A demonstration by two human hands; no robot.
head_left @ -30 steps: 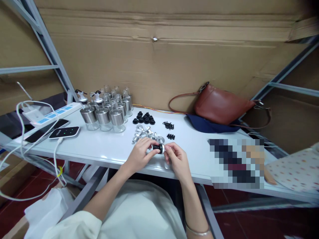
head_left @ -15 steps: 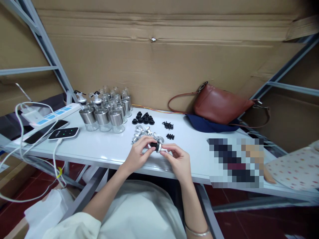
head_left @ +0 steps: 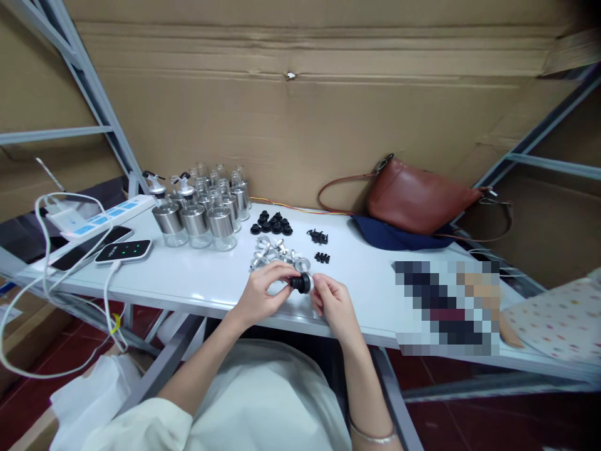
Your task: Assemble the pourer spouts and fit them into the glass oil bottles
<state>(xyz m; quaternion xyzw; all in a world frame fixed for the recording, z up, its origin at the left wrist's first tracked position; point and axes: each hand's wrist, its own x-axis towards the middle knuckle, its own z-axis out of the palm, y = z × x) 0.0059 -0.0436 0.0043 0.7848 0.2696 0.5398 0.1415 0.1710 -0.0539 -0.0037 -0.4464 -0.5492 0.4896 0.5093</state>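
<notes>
Above the front part of the table, a bottle pourer with a black ribbed stopper and a silvery cap lies sideways between my hands. My left hand pinches its black end between thumb and fingers. At the silvery end, the thumb and curled fingers of my right hand close on the spout, which they mostly cover. Just behind are loose silvery pourer tops in a pile. Farther back sit several black stoppers. To their right lie small black levers and tiny black caps.
Glass bottles with steel sleeves crowd the table's left rear, two topped with pourers. A power strip, a phone, a white device and cables lie left. A brown bag rests on dark blue cloth; a blurred patch covers the right side.
My right hand has turned, its fingers curling closer around the spout end. The pourer has tilted slightly so more black stopper shows. My left hand keeps its pinch.
</notes>
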